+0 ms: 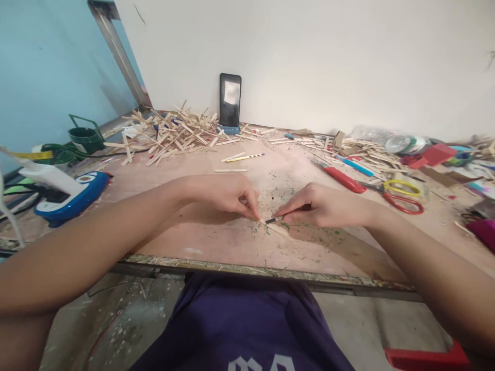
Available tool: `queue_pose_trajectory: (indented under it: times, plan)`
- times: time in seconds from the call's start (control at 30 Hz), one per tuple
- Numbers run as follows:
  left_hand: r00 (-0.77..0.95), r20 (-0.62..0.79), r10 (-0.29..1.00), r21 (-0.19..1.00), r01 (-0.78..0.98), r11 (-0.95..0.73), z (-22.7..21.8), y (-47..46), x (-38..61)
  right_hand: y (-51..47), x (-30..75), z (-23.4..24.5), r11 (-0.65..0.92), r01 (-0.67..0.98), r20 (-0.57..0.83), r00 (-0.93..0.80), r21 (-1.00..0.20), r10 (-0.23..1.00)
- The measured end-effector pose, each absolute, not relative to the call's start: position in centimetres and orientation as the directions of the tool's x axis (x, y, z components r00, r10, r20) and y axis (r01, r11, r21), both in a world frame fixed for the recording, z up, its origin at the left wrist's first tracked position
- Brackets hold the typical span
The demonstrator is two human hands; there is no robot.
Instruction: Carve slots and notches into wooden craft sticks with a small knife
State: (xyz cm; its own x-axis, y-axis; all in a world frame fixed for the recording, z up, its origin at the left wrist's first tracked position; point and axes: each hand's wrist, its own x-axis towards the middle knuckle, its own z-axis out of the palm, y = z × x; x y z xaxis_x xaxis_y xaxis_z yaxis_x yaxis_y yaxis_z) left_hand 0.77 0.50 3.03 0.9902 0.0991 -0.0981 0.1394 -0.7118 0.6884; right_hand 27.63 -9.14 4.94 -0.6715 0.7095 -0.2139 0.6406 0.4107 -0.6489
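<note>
My left hand [234, 195] pinches the end of a flat wooden craft stick [279, 230] and holds it down on the tabletop. In my right hand [319, 205] is a slim dark tool with a metallic tip [273, 220], gripped like a pen, though its exact kind is hard to make out. The tip meets the stick or hovers just over it, right by my left fingertips. Tiny green shavings are scattered around both hands. Beyond them lie another craft stick [230, 170] and a yellow pencil [245, 158].
A heap of craft sticks [181, 131] fills the back left, near a propped-up phone [230, 100]. To the right are a red-handled cutter [344, 179], scissors [402, 197] and a plastic bottle [404, 144]. A blue-and-white power strip [73, 198] sits at left.
</note>
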Motion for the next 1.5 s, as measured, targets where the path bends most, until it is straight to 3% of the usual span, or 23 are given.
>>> queue_pose_trajectory:
  times: [0.3,0.53,0.8,1.07,1.5]
  plan:
    - [0.951,0.021,0.309,0.562,0.244,-0.791,2.1,0.0,1.4,-9.4,27.9,5.7,0.414,0.646,-0.188,-0.656,-0.641,0.731]
    - [0.965,-0.04,0.258,0.537,0.239,-0.809,3.1,-1.3,1.3,-9.3,28.2,5.7,0.444,0.646,-0.175,-0.666,-0.621,0.725]
    - [0.974,0.038,0.222,0.439,0.183,-0.88,3.1,-1.7,1.4,-9.1,28.0,5.4,0.438,0.645,-0.194,-0.673,-0.627,0.713]
    - [0.973,0.055,0.225,0.25,0.205,-0.946,3.2,-2.8,1.8,-9.0,28.5,5.5,0.442,0.634,-0.137,-0.656,-0.634,0.742]
    - [0.961,0.067,0.27,0.089,0.264,-0.96,2.8,-4.1,2.4,-9.2,27.9,5.6,0.425,0.663,-0.18,-0.644,-0.617,0.744]
